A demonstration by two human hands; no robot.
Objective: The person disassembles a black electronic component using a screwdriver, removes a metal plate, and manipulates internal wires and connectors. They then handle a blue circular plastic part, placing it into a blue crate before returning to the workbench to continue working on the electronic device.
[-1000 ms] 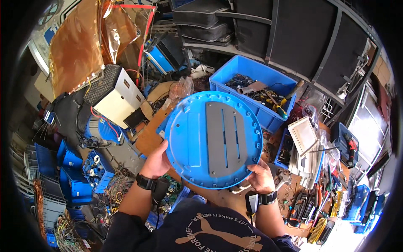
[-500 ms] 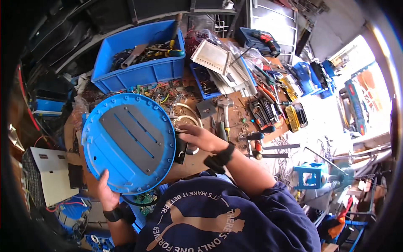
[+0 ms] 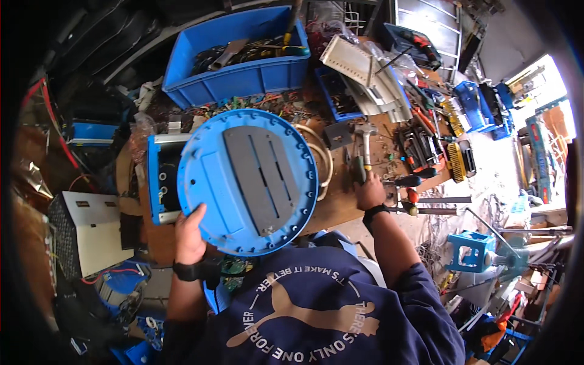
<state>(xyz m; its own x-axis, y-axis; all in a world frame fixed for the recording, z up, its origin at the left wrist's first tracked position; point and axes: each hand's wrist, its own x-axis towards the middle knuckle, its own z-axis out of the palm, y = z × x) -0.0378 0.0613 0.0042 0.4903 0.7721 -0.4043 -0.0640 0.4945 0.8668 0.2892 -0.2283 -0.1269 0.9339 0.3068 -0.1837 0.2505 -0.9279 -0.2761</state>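
My left hand grips the lower left rim of a round blue plastic cover, its thumb over the edge. The cover has notches around its rim and a dark grey slotted plate screwed on. My right hand is at the handle end of a hammer lying on the bench, its fingers closed around the grip. Beside the hammer lie pliers with dark green handles. Partly behind the cover, to its left, stands a blue-framed box with white rings inside.
A large blue crate of scrap and tools stands at the back. Pale panels lean on a smaller blue bin. Hex keys, screwdrivers and a yellow brush lie to the right. A white-topped box sits at left.
My right hand has left the cover's right side and moved right to the hammer's handle. My left hand still holds the cover, now turned and shifted, baring the blue-framed box. The view has shifted too.
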